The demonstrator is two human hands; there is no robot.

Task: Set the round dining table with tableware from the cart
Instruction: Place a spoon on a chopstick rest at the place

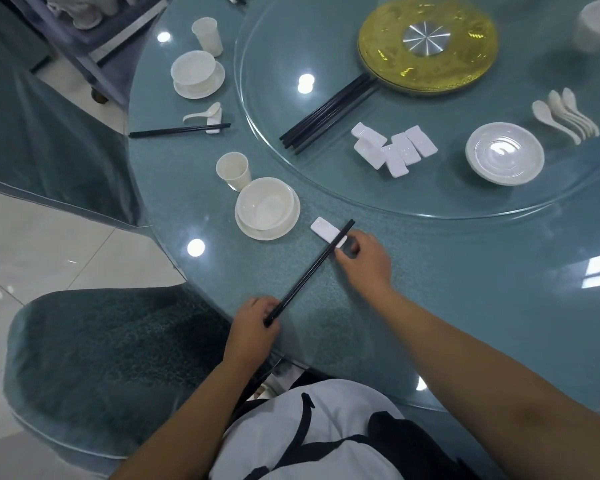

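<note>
Chopsticks (pixel 310 271), a black, slim, straight pair, lay slantwise on the table (pixel 430 271) with their far part across a small white rest (pixel 321 229) and their near end at the table's edge; the left hand (pixel 253 327) pinched that near end between curled fingers, while the right hand (pixel 364 256) had its fingertips curled about the rest's near end, seemingly steadying it. To do this step well, I judged the pair ought to be squared side by side, tips even, and the rest kept from sliding on the slick glass as they settled. Just left of the rest stood a glossy cream bowl on its saucer (pixel 267 209), with a plain tapered cup (pixel 232 170) behind it. Further left was a finished place (pixel 196 72) with spoon and chopsticks. On the glass turntable (pixel 430 209) lay spare chopsticks (pixel 326 116), a huddle of white oblong rests (pixel 392 148), stacked saucers (pixel 504 157) and curved spoons (pixel 568 116)
</note>
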